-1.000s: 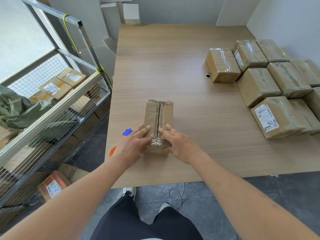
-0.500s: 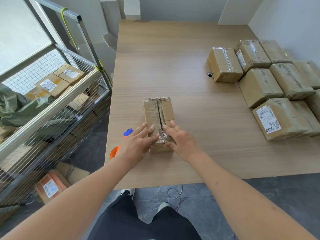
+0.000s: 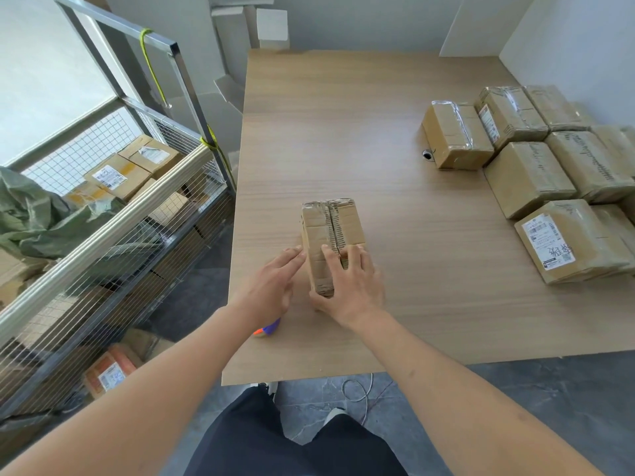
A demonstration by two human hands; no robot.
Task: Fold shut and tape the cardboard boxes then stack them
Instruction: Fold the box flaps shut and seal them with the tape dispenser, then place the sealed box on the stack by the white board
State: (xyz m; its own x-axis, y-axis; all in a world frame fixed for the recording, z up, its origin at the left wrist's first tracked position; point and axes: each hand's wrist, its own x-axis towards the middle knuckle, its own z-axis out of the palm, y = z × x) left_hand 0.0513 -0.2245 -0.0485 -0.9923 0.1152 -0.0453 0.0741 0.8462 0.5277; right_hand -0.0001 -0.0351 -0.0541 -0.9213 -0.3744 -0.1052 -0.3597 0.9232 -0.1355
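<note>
Cardboard, brown and creased, fills the middle of the scene: a small box (image 3: 332, 242) lies on the wooden tabletop (image 3: 343, 132) near its front-left corner, its long axis running from the front edge toward the far edge, tilted slightly right at the far end. A dark seam runs lengthwise along its top between the two closed flaps, with strips of clear tape across both ends.

The right hand (image 3: 350, 286) reaches in from the front edge, forearm angled up and to the left. Its fingers (image 3: 331, 257) lie spread on top of the box at the near end, straddling the seam, while the thumb wraps round the near left corner; it holds the box down. The left hand (image 3: 269, 286) lies just beside the box on its left, palm down, fingers straight and close together, the fingertips (image 3: 299, 252) touching or nearly touching the box's left side. It grips nothing.

Under the left wrist, a small orange-and-blue tool (image 3: 266, 329) shows on the tabletop near the left edge; what it is cannot be told. Along the right edge, a cluster of taped boxes (image 3: 536, 173) sits side by side, some bearing white shipping labels, well apart from the hands. Left of the table, a wire-mesh cart (image 3: 113, 242) holds more parcels.
</note>
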